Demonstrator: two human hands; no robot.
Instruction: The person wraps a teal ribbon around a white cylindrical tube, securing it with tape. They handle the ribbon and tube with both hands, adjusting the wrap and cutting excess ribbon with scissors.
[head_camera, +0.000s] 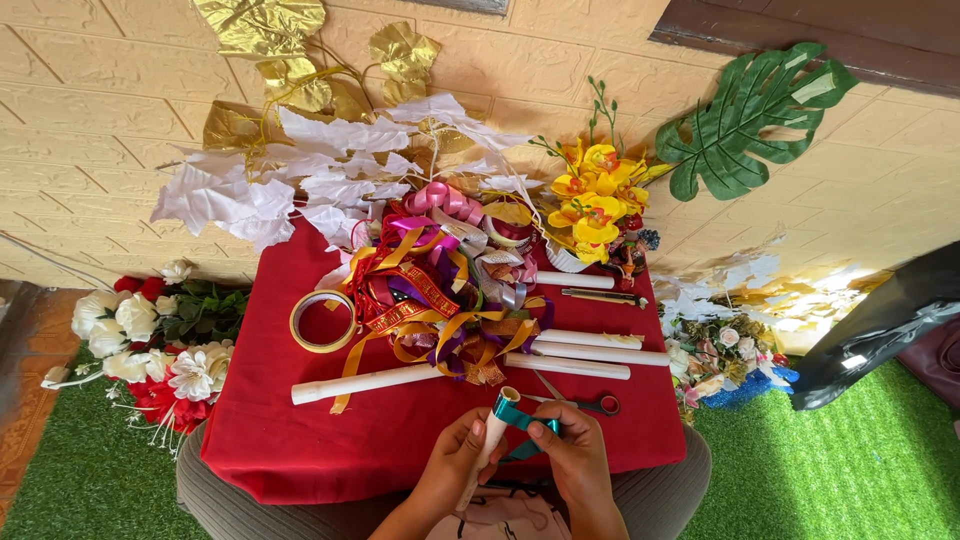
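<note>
Two hands, left hand (455, 455) gripping tube (492, 435), right hand (575, 455) pinching teal ribbon (520, 417)

A teal ribbon (520, 416) is wound on a cream stick (488, 446). The tablecloth (290, 440) is plain red. The ribbon heap (445, 290) is coloured pink, gold, purple and silver. Yellow flowers (592, 195), white leaves (290, 180) and a green leaf (750, 115) are noted.

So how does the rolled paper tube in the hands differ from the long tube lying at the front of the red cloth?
The held tube stands tilted, gripped by the left hand; the long tube lies flat on the red cloth, untouched. The held tube has teal ribbon against it, pinched by the right hand; the long tube is crossed only by a loose orange ribbon. Both are pale, slim rolls.
</note>
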